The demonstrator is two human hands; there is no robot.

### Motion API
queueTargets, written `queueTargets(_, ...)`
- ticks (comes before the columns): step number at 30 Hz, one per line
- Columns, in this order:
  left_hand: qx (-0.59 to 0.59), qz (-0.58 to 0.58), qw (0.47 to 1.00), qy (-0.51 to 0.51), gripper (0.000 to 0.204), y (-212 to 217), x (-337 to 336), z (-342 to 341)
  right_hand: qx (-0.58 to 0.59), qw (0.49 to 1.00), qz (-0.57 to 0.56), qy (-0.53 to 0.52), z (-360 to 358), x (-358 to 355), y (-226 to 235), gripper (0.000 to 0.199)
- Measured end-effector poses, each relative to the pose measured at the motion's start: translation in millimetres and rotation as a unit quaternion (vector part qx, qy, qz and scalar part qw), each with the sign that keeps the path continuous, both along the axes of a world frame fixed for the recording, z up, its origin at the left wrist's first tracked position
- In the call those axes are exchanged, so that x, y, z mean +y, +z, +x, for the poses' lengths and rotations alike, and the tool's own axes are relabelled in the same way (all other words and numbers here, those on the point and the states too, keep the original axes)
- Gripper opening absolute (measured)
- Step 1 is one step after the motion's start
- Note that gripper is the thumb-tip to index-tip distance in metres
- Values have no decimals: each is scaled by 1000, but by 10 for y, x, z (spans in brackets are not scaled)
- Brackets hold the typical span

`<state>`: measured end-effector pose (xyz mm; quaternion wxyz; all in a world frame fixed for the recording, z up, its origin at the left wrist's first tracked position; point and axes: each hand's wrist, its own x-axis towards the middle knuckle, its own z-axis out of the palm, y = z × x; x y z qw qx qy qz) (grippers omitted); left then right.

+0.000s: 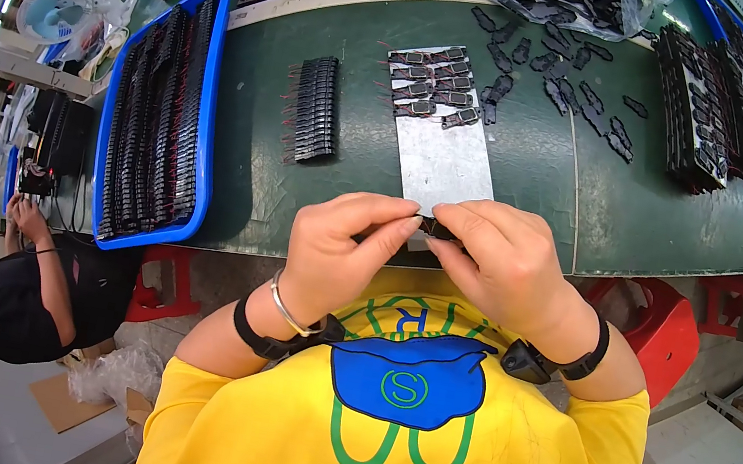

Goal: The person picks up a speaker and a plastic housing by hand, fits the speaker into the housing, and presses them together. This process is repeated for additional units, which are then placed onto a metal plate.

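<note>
The left hand (340,246) and right hand (504,264) were raised together just above the near edge of the green desk (649,219), close to the person's chest. Both hands were pinched on one small black component (436,229), gripped between thumbs and fingertips from opposite ends; most of the part was hidden by the fingers, so its exact shape could not be told. Holding it at both ends, near the body, gave a steady two-point grip suited to fine fitting work.

Both wrists were bent inward, with the forearms entering from the lower edge and the knuckles turned up toward the camera. Each wrist carried a dark strap; the left also carried a thin metal bangle.

A grey metal plate (446,171) lay directly ahead of the hands, within short reach. Its far end held rows of small black parts with thin red leads (435,85), laid side by side, which left the near part of the plate bare. A tight row of black parts (316,110) stood to the left of the plate. A blue tray (211,107) packed with black parts sat further left. Loose black pieces (564,78) lay scattered to the right, beside stacked trays (705,121).
</note>
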<state>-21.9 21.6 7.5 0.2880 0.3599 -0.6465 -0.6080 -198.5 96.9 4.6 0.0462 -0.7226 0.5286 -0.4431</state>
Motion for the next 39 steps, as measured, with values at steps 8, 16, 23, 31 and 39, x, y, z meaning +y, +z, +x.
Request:
queueTargets(8, -15, -464, 884, -62, 23, -4, -76, 19, -60, 997, 40, 21, -15, 14, -17, 27)
queueTargets(16, 18, -392, 915, -93, 20, -22, -123, 71, -28, 999, -36, 30, -12, 14, 0, 27)
queueTargets(23, 123, 172, 975, -62, 15, -56, -96, 100, 37, 997, -63, 17, -22, 35, 18, 30)
queueTargets(31, 43, 161, 984, -67, 16, 29, -83, 28, 110, 989, -95, 5, -16, 48, -16, 28)
queueTargets(39, 42, 167, 983, -61, 17, 0, -74, 55, 139, 985, -102, 7, -6, 83, 24, 26)
